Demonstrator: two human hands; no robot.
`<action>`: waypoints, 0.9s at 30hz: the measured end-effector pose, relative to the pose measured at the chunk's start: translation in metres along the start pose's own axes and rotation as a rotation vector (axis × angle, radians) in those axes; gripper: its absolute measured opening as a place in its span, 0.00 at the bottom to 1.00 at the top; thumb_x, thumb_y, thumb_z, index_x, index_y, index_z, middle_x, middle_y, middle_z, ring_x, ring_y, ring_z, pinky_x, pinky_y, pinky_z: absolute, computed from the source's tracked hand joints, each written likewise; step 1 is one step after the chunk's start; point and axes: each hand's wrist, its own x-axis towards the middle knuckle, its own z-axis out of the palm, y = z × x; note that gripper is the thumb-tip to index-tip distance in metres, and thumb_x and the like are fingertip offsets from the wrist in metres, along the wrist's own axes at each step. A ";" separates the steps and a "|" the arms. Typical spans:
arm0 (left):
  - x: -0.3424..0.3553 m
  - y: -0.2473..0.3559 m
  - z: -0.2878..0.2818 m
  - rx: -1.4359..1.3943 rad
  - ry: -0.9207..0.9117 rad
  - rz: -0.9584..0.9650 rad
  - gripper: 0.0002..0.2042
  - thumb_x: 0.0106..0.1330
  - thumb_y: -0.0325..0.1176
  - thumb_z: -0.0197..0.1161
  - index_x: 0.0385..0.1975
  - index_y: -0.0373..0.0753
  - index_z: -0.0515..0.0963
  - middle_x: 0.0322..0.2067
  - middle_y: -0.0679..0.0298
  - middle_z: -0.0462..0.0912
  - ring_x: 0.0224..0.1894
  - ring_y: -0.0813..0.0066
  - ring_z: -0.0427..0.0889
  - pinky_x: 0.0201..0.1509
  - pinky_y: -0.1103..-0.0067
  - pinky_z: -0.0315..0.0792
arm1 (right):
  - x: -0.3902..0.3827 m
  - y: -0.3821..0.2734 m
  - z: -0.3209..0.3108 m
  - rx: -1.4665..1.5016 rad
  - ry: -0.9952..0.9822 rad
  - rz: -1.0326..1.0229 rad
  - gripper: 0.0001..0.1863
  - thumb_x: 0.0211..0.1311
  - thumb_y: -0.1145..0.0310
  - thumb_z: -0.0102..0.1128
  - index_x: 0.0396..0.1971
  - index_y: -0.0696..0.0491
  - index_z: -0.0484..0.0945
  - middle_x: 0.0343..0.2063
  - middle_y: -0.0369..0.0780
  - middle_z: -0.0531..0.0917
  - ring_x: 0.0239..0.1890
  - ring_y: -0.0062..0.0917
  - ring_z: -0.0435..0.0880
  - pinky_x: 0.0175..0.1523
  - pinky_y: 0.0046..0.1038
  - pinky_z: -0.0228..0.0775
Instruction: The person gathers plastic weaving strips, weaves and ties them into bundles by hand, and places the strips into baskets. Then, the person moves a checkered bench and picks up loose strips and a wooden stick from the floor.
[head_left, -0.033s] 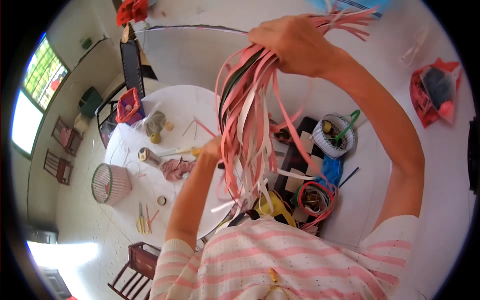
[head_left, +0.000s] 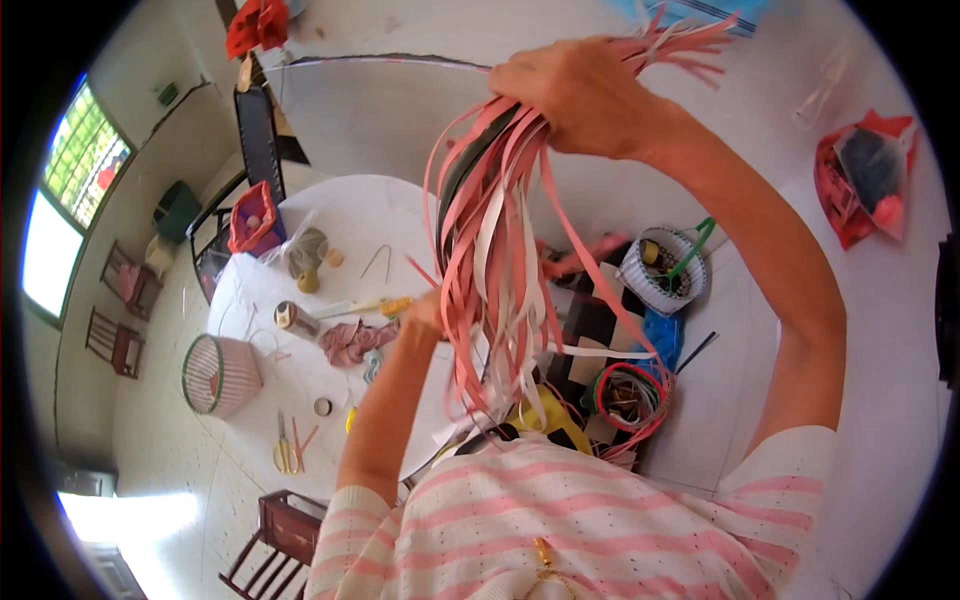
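Note:
My right hand (head_left: 570,95) is raised high, closed round a long bundle of pink, white and dark flat strips (head_left: 495,230); their short ends fan out above it and the rest dangle below. My left hand (head_left: 430,310) is lower, against the left side of the hanging strips, its fingers hidden behind them. Below, a round white table (head_left: 240,300) holds a pink-and-green woven basket (head_left: 220,375), yellow-handled scissors (head_left: 284,445), a tape roll (head_left: 322,406), a crumpled cloth (head_left: 350,345) and a metal can (head_left: 295,320).
At right sit a white basket with a green handle (head_left: 665,270), coiled coloured cords (head_left: 630,400) and a red bag (head_left: 860,180). A purple container (head_left: 255,220) is at the table's back left. Wooden chairs (head_left: 125,345) stand along the left wall, another (head_left: 285,530) nearby.
My right hand is slightly lower and farther left, with the bundle still in it. My left hand has shifted slightly down, and the lower strips have swung a little.

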 end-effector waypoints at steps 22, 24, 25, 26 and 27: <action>0.124 -0.017 -0.047 0.493 0.850 0.193 0.24 0.46 0.25 0.66 0.45 0.31 0.67 0.36 0.58 0.77 0.34 0.72 0.77 0.40 0.79 0.72 | -0.199 -0.045 0.200 1.799 0.190 1.519 0.35 0.43 0.56 0.71 0.50 0.58 0.69 0.40 0.36 0.78 0.39 0.19 0.76 0.42 0.23 0.69; 0.159 -0.027 -0.057 0.538 0.863 0.317 0.25 0.45 0.26 0.66 0.46 0.31 0.66 0.38 0.57 0.75 0.37 0.71 0.76 0.43 0.78 0.71 | -0.189 -0.045 0.197 2.010 0.339 1.231 0.39 0.45 0.58 0.70 0.55 0.57 0.63 0.42 0.36 0.76 0.42 0.19 0.75 0.46 0.23 0.68; 0.176 -0.032 -0.059 0.584 0.862 0.457 0.26 0.45 0.26 0.66 0.46 0.32 0.65 0.39 0.57 0.74 0.41 0.70 0.74 0.46 0.77 0.69 | -0.191 -0.037 0.207 2.069 0.280 1.238 0.41 0.44 0.65 0.71 0.58 0.57 0.59 0.45 0.36 0.74 0.44 0.21 0.75 0.48 0.23 0.68; 0.191 -0.035 -0.062 0.582 0.860 0.440 0.26 0.45 0.26 0.66 0.46 0.32 0.65 0.39 0.57 0.74 0.41 0.70 0.74 0.46 0.77 0.69 | -0.195 -0.031 0.213 2.068 0.289 1.256 0.41 0.44 0.65 0.71 0.58 0.57 0.59 0.45 0.36 0.74 0.44 0.21 0.75 0.48 0.23 0.68; 0.202 -0.035 -0.067 0.672 0.877 0.477 0.27 0.45 0.26 0.65 0.47 0.32 0.63 0.40 0.57 0.72 0.42 0.69 0.73 0.47 0.76 0.68 | -0.179 -0.026 0.209 1.993 0.317 1.270 0.40 0.41 0.69 0.71 0.57 0.57 0.61 0.45 0.36 0.75 0.44 0.21 0.75 0.49 0.24 0.68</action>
